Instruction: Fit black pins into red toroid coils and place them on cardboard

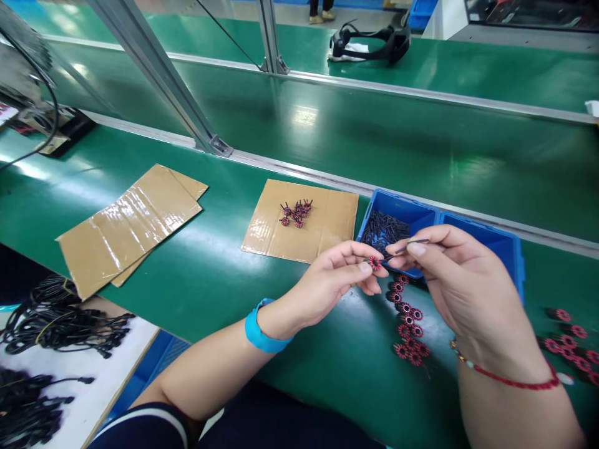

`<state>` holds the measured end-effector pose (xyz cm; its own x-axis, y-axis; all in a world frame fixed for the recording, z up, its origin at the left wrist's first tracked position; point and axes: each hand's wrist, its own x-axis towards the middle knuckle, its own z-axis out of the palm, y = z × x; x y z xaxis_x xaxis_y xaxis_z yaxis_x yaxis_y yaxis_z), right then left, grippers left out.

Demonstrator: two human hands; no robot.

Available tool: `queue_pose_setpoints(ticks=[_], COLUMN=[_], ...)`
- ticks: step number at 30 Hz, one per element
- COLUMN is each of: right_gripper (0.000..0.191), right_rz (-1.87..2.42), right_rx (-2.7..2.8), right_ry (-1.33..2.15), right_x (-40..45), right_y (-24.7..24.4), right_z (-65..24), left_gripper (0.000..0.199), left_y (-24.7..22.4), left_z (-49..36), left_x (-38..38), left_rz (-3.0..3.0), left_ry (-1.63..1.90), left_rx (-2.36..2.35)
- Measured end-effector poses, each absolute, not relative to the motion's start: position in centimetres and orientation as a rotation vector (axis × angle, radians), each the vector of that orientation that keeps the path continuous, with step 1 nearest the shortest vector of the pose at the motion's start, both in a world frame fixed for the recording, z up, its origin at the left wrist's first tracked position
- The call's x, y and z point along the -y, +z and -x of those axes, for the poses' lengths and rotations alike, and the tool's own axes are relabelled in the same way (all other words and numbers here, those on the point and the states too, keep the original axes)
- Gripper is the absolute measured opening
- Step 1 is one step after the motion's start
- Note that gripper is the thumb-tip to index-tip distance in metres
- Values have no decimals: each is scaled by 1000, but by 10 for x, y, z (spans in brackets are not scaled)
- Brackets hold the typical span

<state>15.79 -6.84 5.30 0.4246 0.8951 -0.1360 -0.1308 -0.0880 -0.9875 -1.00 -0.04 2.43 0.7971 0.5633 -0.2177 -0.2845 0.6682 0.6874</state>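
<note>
Between the thumb and fingers of my left hand [344,269] is a small toroidal coil [375,263] wound in red, facing up. My right hand [461,268] pinches a thin black sleeve [412,246] just right of the coil; whether it touches the coil's leads I cannot tell. Beneath and behind my hands stands a blue bin [397,209] with many short black tubes [384,229] in its left compartment. More red coils [409,340] lie on the green table below my hands. Another group of coils [297,213], with black leads sticking up, rests on a cardboard sheet [262,231].
Two overlapping cardboard sheets [131,224] lie to the left. Further coils [568,343] are at the far right. Bundled black cables [60,318] sit on a lower white surface at left. A metal post [159,75] rises behind; a black headset [369,47] lies beyond the rail.
</note>
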Motion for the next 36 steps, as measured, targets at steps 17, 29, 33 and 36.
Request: queue_pose_setpoints(ticks=[17,29,33,36], right_gripper=[13,9,9,4], right_rz=[1413,1533,1717,1777], right_rx=[762,1001,1209,1337], right_ry=[966,924,694,517], right_x=[70,75,80,80], right_y=[54,51,51,53], right_z=[-161,-159,-159,-158], left_gripper=[18,19,21,23], left_y=[24,23,23,22], left_z=[11,9,9,9], left_x=[0,1,1,1], left_rz=[-700,-680,-665,-663], left_ry=[493,493,478,472], left_rx=[-448,-443,-434,-434])
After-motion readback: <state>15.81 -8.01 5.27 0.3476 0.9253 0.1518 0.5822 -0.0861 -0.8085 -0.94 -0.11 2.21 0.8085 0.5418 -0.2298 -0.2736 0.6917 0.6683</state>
